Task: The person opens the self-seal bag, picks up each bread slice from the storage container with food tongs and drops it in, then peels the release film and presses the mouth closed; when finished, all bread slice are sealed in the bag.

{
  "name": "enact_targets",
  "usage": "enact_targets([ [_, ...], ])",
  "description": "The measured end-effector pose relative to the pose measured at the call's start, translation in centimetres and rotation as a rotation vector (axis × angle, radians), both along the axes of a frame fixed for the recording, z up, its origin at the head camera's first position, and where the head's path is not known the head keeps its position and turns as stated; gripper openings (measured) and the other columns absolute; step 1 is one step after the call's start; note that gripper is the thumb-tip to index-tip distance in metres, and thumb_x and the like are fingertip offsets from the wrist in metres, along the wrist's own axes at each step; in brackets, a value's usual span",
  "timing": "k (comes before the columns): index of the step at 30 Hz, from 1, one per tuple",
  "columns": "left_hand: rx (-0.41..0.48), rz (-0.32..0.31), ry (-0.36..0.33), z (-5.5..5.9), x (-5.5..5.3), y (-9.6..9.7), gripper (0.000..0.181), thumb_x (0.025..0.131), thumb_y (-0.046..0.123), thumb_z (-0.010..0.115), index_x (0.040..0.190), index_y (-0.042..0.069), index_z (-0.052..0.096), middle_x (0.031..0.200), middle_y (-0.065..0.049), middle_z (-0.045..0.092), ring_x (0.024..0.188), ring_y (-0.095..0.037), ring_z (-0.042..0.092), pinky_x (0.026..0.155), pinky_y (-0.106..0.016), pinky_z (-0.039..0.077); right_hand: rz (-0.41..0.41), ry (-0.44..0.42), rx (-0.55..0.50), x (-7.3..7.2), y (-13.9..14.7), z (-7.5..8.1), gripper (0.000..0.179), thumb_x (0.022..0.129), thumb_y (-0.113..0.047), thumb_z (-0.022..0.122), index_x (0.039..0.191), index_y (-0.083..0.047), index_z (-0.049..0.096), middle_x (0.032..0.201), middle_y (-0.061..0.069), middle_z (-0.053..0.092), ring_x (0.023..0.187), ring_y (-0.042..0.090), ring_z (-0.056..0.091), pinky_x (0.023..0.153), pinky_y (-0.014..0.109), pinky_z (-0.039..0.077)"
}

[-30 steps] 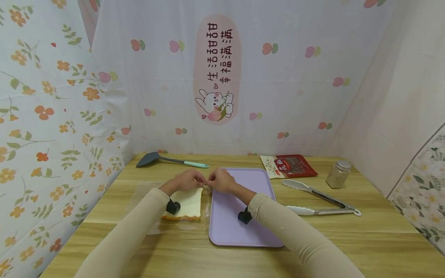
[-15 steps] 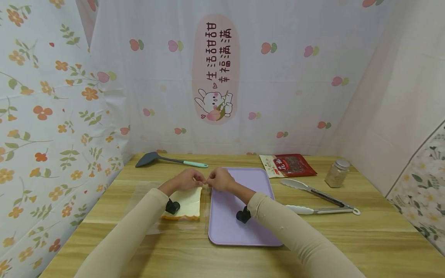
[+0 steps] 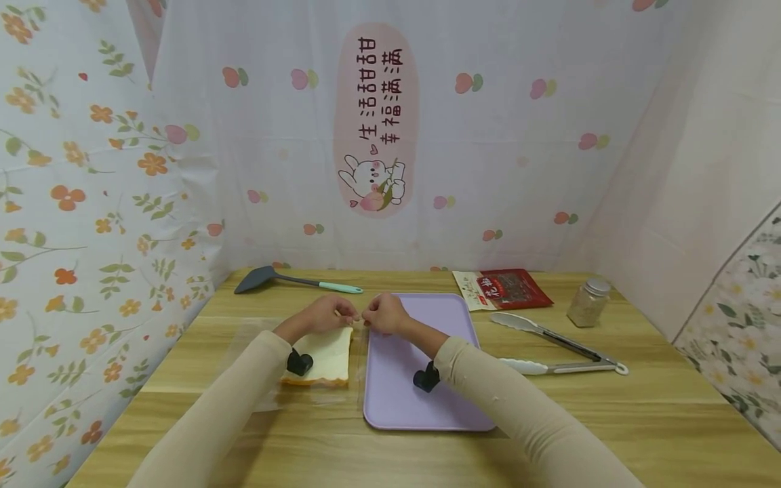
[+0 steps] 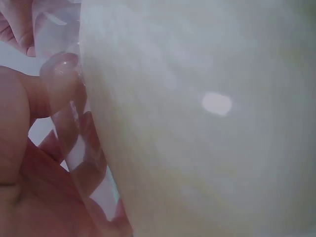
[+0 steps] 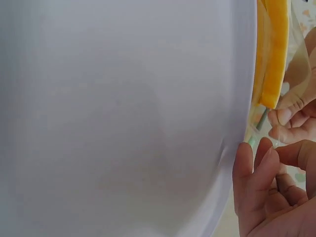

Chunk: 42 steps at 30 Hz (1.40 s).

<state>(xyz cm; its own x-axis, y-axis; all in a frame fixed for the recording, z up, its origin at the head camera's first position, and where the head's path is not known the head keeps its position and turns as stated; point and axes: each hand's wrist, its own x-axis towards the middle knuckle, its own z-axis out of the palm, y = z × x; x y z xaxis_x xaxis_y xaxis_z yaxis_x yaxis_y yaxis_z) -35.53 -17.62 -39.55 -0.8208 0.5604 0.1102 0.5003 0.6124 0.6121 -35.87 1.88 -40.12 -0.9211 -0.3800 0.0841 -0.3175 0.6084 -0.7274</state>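
In left hand [image 3: 321, 316], glossy plastic [image 4: 58, 30]

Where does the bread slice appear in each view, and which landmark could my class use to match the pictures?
Head: the bread slice lies left of the purple tray, partly hidden by the left hand.
Left wrist: its pale face appears to fill the centre and right, no crust showing.
Right wrist: its orange edge shows, upper right.
Shared landmark: the left hand, near the slice in all three.
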Motion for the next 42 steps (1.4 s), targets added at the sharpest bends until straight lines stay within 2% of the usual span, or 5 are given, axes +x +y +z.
enact_targets([
  [6,0.002,-0.013,0.005,-0.2,-0.2,-0.1,0.011,0.093,0.003,0.065,0.099,-0.001,0.074,0.091,-0.007,0.074,0.09,-0.018,0.065,0.083,-0.038,0.053,-0.048,-0.048,-0.043,0.0,-0.1,-0.5,0.021,0.091,-0.005,0.06,0.076,0.003,0.072,0.071,0.007,0.072,0.04,0.005,0.048,0.039,0.021,0.043],
  [14,-0.044,-0.006,-0.018,0.1,-0.2,0.5,0.011,0.092,0.006,0.064,0.093,0.002,0.074,0.087,-0.003,0.072,0.081,-0.012,0.06,0.074,-0.03,0.05,-0.036,-0.109,-0.078,-0.1,0.3,-0.6,0.023,0.089,-0.006,0.06,0.068,-0.005,0.07,0.065,-0.001,0.07,0.048,0.008,0.058,0.044,0.026,0.05],
  [21,-0.066,0.014,-0.031,0.4,-0.1,1.2,0.016,0.096,0.012,0.062,0.094,0.0,0.073,0.083,-0.002,0.071,0.074,-0.01,0.057,0.07,-0.028,0.048,-0.038,-0.12,-0.092,-0.2,0.3,-0.8,0.018,0.09,-0.007,0.063,0.076,0.0,0.072,0.071,0.005,0.073,0.05,0.006,0.055,0.043,0.022,0.047],
  [28,-0.063,0.048,0.002,0.2,-0.2,1.3,0.014,0.095,0.009,0.063,0.091,0.001,0.074,0.078,0.0,0.07,0.072,-0.009,0.055,0.067,-0.027,0.046,-0.046,-0.124,-0.1,0.1,0.2,-0.7,0.019,0.093,-0.009,0.062,0.08,0.002,0.071,0.078,0.008,0.074,0.05,0.005,0.053,0.041,0.019,0.043],
  [42,-0.035,0.104,0.047,0.1,0.1,1.4,0.011,0.094,0.01,0.064,0.088,0.006,0.073,0.079,0.001,0.067,0.077,-0.011,0.057,0.07,-0.029,0.046,-0.174,-0.152,-0.189,0.2,-0.5,-0.9,0.018,0.089,-0.007,0.059,0.079,0.0,0.073,0.074,0.006,0.074,0.049,0.007,0.054,0.04,0.02,0.043],
])
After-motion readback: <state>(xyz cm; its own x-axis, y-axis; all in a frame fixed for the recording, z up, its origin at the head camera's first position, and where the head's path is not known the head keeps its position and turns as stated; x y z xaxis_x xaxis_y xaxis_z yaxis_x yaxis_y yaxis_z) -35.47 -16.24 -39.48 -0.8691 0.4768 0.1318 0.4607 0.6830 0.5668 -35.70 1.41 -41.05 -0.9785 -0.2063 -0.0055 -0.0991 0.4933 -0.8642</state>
